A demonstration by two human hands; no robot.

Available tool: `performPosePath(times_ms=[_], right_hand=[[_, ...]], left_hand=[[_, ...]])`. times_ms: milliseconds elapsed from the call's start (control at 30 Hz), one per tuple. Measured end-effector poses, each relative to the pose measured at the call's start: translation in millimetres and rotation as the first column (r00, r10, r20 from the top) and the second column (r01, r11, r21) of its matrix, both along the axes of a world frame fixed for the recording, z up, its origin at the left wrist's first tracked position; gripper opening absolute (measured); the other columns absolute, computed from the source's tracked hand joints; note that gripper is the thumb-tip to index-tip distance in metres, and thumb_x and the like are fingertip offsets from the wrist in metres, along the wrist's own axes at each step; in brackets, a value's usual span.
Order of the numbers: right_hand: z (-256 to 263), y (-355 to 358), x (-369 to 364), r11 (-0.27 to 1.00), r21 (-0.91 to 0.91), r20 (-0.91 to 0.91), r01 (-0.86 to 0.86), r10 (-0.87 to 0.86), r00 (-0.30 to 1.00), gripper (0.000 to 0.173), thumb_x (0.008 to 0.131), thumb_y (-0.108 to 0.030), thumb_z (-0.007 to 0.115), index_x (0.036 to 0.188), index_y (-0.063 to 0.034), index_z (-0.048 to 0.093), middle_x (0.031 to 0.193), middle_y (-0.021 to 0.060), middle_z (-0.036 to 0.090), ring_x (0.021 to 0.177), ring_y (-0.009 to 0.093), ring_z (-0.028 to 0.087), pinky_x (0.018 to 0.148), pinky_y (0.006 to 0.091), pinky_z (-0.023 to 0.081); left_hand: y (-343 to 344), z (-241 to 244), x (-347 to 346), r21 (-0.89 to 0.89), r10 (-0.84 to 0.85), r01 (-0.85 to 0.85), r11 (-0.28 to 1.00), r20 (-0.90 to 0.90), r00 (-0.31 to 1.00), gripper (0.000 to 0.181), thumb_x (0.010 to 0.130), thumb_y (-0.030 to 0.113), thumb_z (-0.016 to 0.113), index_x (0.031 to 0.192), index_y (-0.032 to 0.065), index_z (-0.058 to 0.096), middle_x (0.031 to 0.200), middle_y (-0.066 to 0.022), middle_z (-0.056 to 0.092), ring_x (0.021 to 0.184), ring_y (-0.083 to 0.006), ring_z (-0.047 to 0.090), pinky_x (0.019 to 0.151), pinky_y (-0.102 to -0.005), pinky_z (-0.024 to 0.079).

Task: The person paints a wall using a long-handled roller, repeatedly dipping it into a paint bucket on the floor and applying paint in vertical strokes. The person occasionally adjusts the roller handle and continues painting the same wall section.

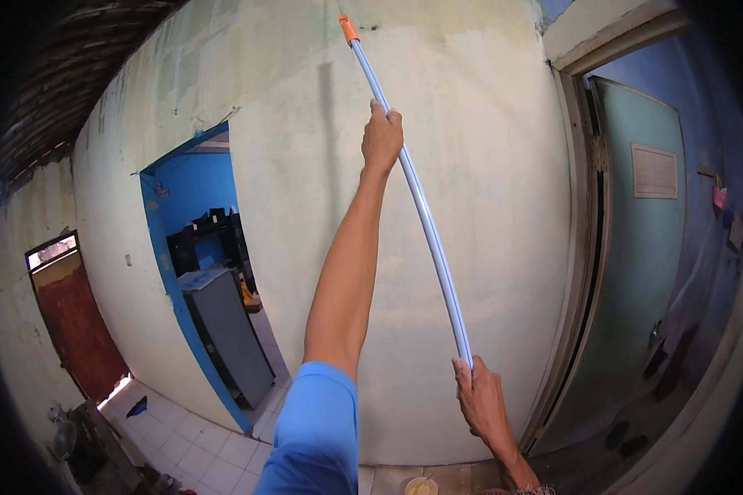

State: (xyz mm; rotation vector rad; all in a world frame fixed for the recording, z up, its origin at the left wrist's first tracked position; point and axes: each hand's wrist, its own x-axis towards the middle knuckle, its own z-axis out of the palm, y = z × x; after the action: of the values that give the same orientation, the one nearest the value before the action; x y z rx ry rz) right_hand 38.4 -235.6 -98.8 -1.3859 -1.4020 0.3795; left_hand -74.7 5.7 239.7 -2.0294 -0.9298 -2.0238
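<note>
Both my hands grip one long pole with blue and white stripes, which slants up and to the left in front of a pale, stained wall. My left hand is raised and wraps the pole's upper part, the arm stretched out in a blue sleeve. Lower down, my right hand closes round the pole near its bottom end. An orange plastic end piece caps the top, and something thin runs on from it towards the upper edge. What lies beyond is out of view.
At right, a green door stands open in a wooden frame. A blue-edged doorway on the left shows a grey cabinet. Below, a tub of pale yellowish contents sits on the tiled floor. Farther left is a reddish-brown door.
</note>
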Motion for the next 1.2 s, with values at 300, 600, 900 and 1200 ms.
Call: performPosePath(times_ms=[300, 600, 900, 1200], right_hand=[[-81.0, 4.9, -2.3, 0.998, -0.051, 0.052, 0.047, -0.044, 0.998, 0.037, 0.102, -0.032, 0.052, 0.094, 0.0036, 0.057, 0.067, 0.0269, 0.059, 0.064, 0.048, 0.060, 0.056, 0.0508, 0.045], [-293.5, -13.5, 3.3, 0.991, -0.132, 0.059, 0.009, -0.001, 0.998, 0.036, 0.101, -0.029, 0.055, 0.095, 0.0058, 0.062, 0.071, 0.0280, 0.061, 0.067, 0.041, 0.065, 0.058, 0.0488, 0.048], [-437.6, -66.4, 19.1, 0.861, -0.508, 0.041, -0.011, 0.037, 0.998, 0.035, 0.099, -0.026, 0.058, 0.096, 0.0088, 0.064, 0.081, 0.0341, 0.062, 0.080, 0.040, 0.069, 0.064, 0.0487, 0.048], [-490.8, -84.2, -6.2, 0.940, -0.328, -0.238, -0.093, 0.013, 0.971, 0.022, 0.095, -0.009, 0.051, 0.105, 0.0073, 0.063, 0.082, 0.0266, 0.065, 0.078, 0.029, 0.066, 0.065, 0.0439, 0.049]], left_hand=[[1.7, -90.9, 5.3, -0.048, 0.033, -0.033, 0.998, -0.015, 0.999, 0.063, 0.101, 0.031, 0.044, 0.153, -0.0003, 0.026, 0.089, -0.0268, 0.068, 0.086, -0.0444, 0.066, 0.079, -0.0505, 0.051], [-48.0, -251.2, 4.9, -0.227, -0.109, 0.099, 0.969, -0.032, 0.994, 0.067, 0.102, 0.021, 0.047, 0.158, 0.0040, 0.014, 0.065, -0.0161, 0.057, 0.059, -0.0326, 0.061, 0.059, -0.0428, 0.047], [-101.5, -359.8, 15.0, -0.345, -0.233, 0.223, 0.912, 0.014, 0.972, 0.068, 0.101, 0.012, 0.046, 0.158, 0.0012, 0.010, 0.064, -0.0069, 0.048, 0.052, -0.0177, 0.050, 0.051, -0.0334, 0.042], [-119.0, -360.3, 6.3, -0.280, -0.259, 0.254, 0.926, 0.020, 0.966, 0.068, 0.100, 0.010, 0.049, 0.157, -0.0011, 0.013, 0.065, -0.0087, 0.054, 0.051, -0.0188, 0.053, 0.050, -0.0336, 0.044]])
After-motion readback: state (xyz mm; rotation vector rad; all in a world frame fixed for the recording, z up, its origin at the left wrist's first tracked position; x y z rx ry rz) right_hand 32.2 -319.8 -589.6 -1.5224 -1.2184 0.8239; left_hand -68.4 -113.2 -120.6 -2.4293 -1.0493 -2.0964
